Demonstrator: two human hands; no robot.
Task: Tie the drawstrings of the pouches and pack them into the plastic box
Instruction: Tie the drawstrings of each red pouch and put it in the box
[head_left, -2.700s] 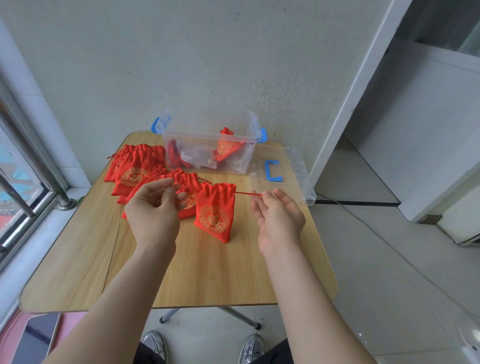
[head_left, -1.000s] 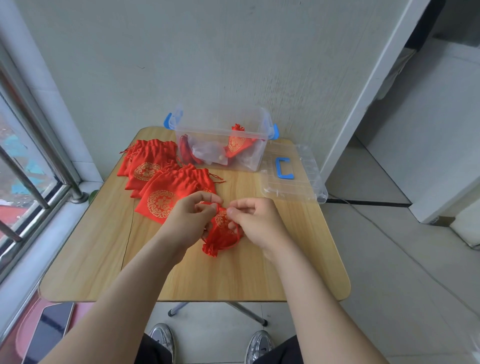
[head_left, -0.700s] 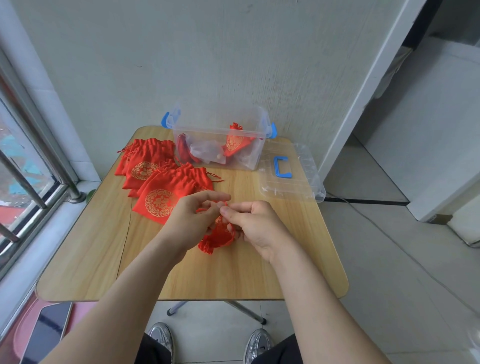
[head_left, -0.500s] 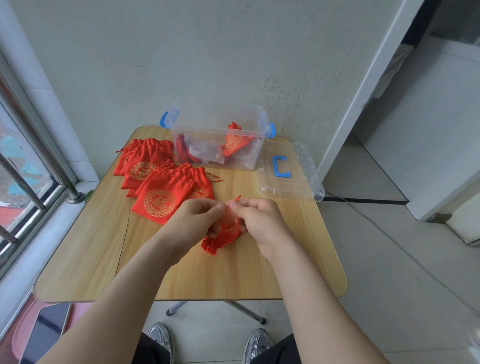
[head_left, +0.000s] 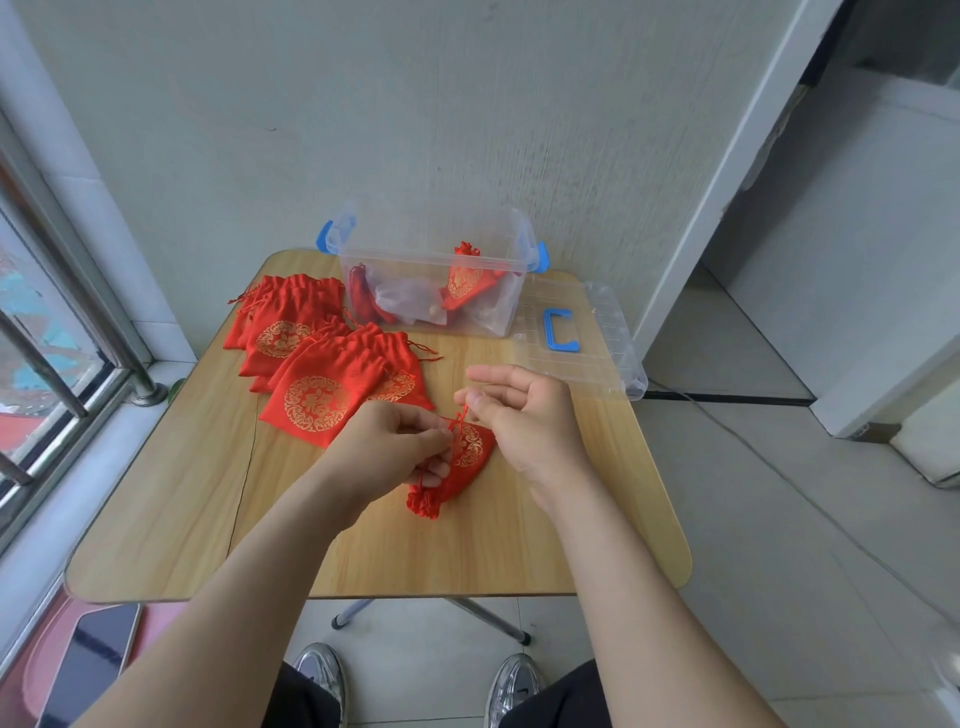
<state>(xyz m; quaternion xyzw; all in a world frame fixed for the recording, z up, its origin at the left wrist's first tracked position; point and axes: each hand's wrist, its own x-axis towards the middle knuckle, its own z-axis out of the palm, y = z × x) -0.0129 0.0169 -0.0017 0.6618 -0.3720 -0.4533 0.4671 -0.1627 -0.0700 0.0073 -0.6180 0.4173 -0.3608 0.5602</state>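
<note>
The small red fabric pouch with a gold print (head_left: 467, 460) lies on the light wooden table (head_left: 467, 551), between the two hands and partly under the left one. Its long axis runs diagonally: the gathered mouth points toward the person, the rounded bottom away and to the right. The thin red drawstring (head_left: 462, 417) rises from the pouch into the gap between the hands. The left hand (head_left: 387, 449) has its fingers curled on the pouch and pinches the drawstring low, close to the fabric. The right hand (head_left: 527, 415) pinches the upper part of the drawstring between thumb and first finger; its other fingers are spread. I judge that the knot is not yet tight, so the coming pull should go along the drawstring, with the hands drawing apart.

The clear plastic box with blue latches (head_left: 509, 306) stands open at the far edge of the table, straight beyond the hands, with some red pouches inside. The right hand is a little nearer to it. Its clear lid with a blue handle (head_left: 597, 364) lies flat beside it on the right. A pile of flat red pouches (head_left: 311, 364) lies near the left hand. The table stands against a pale wall, with a barred window at the left and a doorway at the right.
</note>
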